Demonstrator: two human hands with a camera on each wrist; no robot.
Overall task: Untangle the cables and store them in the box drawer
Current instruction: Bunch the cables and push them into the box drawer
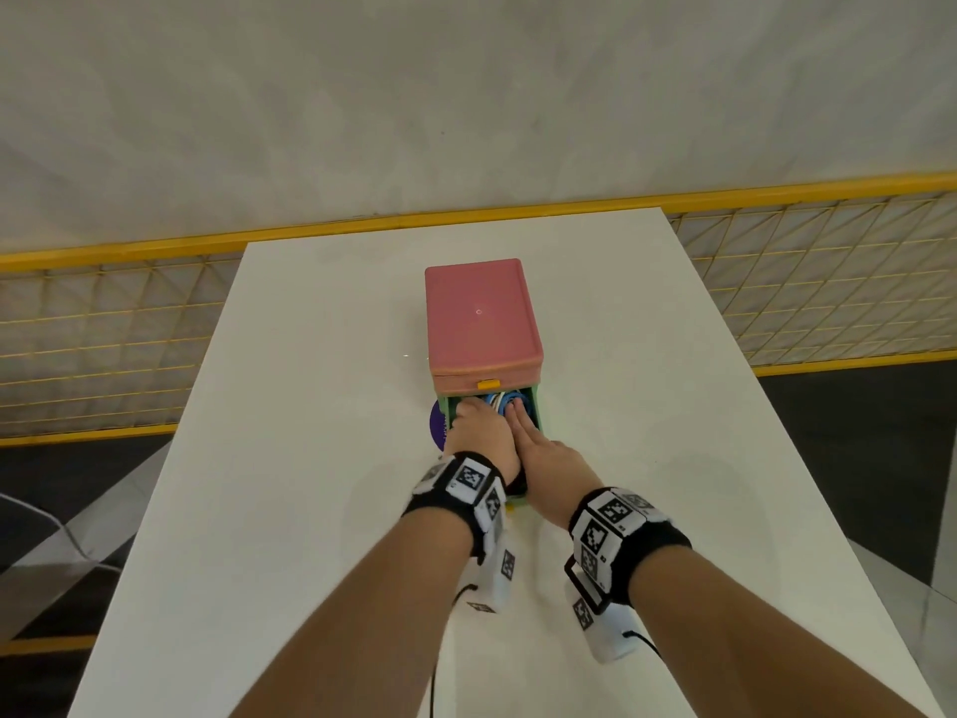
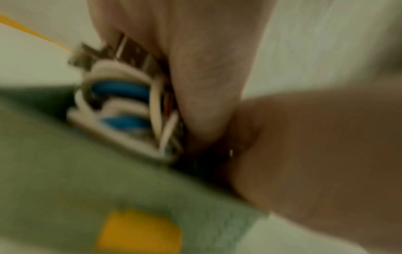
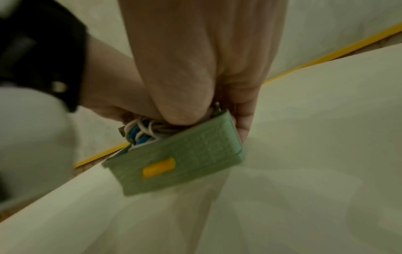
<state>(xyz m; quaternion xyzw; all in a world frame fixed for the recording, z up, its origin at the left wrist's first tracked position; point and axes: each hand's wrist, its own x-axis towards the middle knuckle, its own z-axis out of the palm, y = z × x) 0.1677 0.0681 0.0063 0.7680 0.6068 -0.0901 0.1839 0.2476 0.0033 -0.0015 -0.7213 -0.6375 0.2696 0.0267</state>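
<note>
Pink box [image 1: 481, 313] on white table [image 1: 290, 406], green drawer [image 3: 185, 158] pulled out toward viewer. White and blue cables [image 1: 501, 399] bundled inside drawer. Left hand [image 1: 479, 437] over drawer, fingers curled down onto cables. Right hand [image 1: 538, 448] alongside, fingers straight, pressing on cables; yellow tab [image 3: 158, 167] on drawer front

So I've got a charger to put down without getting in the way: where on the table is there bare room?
The white table is bare left of the pink box, and right of it to the edge. It is crowded at the green drawer, where the left hand and right hand press the cables in.
</note>
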